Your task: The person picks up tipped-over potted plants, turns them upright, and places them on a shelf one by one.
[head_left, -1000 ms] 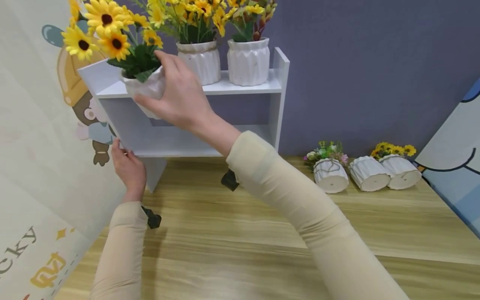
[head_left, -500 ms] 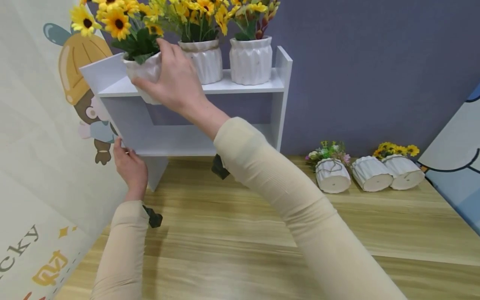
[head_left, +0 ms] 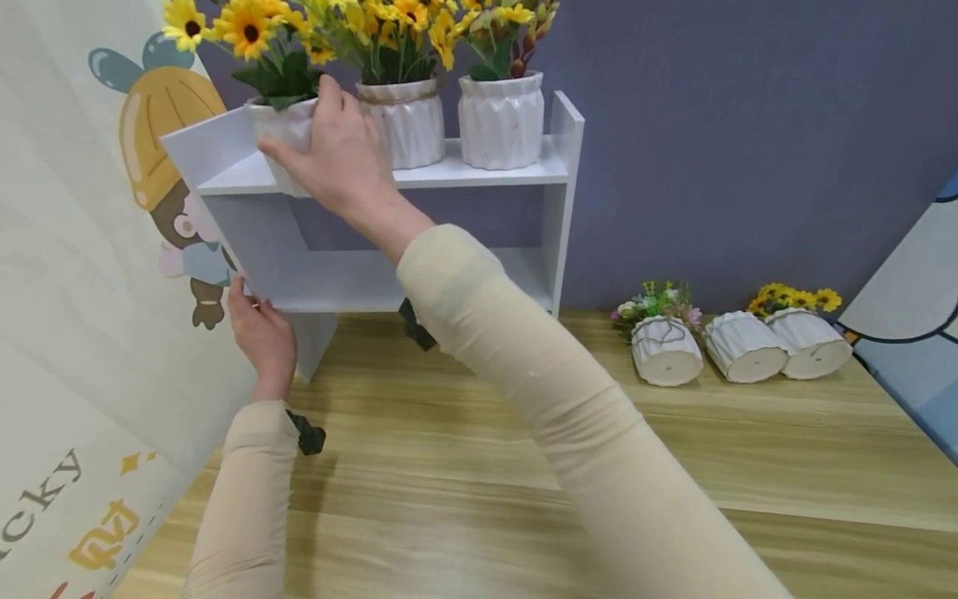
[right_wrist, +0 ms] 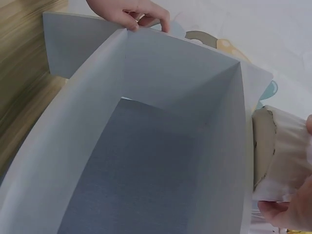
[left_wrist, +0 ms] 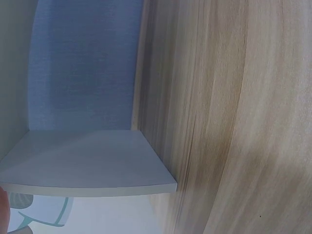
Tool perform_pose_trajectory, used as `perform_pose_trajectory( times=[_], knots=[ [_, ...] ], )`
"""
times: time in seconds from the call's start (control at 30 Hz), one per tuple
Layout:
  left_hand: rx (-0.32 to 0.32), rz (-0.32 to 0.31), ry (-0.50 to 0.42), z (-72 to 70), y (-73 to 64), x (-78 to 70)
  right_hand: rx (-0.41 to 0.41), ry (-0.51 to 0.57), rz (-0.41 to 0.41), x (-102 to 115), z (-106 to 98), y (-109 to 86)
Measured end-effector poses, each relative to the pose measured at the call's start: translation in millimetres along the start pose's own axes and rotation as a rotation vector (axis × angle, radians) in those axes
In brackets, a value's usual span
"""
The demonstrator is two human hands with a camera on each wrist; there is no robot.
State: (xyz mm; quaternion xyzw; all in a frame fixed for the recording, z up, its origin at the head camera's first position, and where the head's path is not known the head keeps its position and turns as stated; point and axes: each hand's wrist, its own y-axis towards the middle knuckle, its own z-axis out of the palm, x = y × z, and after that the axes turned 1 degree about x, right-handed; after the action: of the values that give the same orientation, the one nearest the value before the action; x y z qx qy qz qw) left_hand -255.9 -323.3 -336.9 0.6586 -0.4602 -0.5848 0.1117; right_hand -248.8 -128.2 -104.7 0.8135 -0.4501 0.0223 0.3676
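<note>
My right hand [head_left: 340, 154] grips a white ribbed flower pot [head_left: 284, 126] with yellow sunflowers, at the left end of the upper board of the white shelf [head_left: 486, 176]. In the right wrist view the pot's pale base [right_wrist: 265, 146] is close against that board, with fingers [right_wrist: 275, 209] round the pot's side. Low on the shelf's left panel, my left hand [head_left: 264, 341] holds the panel's front edge; its fingers [right_wrist: 158, 13] bend over the edge in the right wrist view. Two more white pots, a twine-tied one [head_left: 407, 125] and a plain one [head_left: 501, 121], stand upright to the right.
Three white pots lie on their sides on the wooden table [head_left: 479, 466] at right: one with mixed flowers [head_left: 666, 353], a plain-sided one [head_left: 744, 348], and one by yellow flowers [head_left: 808, 343]. A cartoon-printed wall [head_left: 90, 274] stands close left of the shelf.
My right hand has carried the sunflower pot up and back from in front of the shelf to the upper board, turning it more upright. The left hand keeps its hold on the panel.
</note>
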Motion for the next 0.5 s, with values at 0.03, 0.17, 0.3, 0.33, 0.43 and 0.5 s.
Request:
perform_pose_trajectory(
  times=[0.03,0.17,0.3,0.33,0.43,0.5],
  knots=[
    [0.000,-0.001,-0.002,0.2,-0.2,0.2,0.006,-0.002,0.017,0.3,0.9,0.9],
    [-0.001,0.009,0.005,1.1,-0.3,0.2,0.009,-0.046,0.057,2.1,3.8,5.0],
    [-0.006,0.012,0.010,1.7,-0.3,0.2,0.009,-0.087,0.077,3.3,6.1,8.3],
    [-0.009,0.012,0.009,1.9,-0.1,0.3,0.007,-0.094,0.079,3.6,6.7,9.0],
    [-0.016,0.008,0.010,1.8,-0.3,0.5,-0.003,-0.108,0.086,4.4,8.8,11.1],
    [-0.016,-0.004,0.008,1.9,-0.6,0.7,-0.011,-0.109,0.092,4.9,10.3,11.8]
  ],
)
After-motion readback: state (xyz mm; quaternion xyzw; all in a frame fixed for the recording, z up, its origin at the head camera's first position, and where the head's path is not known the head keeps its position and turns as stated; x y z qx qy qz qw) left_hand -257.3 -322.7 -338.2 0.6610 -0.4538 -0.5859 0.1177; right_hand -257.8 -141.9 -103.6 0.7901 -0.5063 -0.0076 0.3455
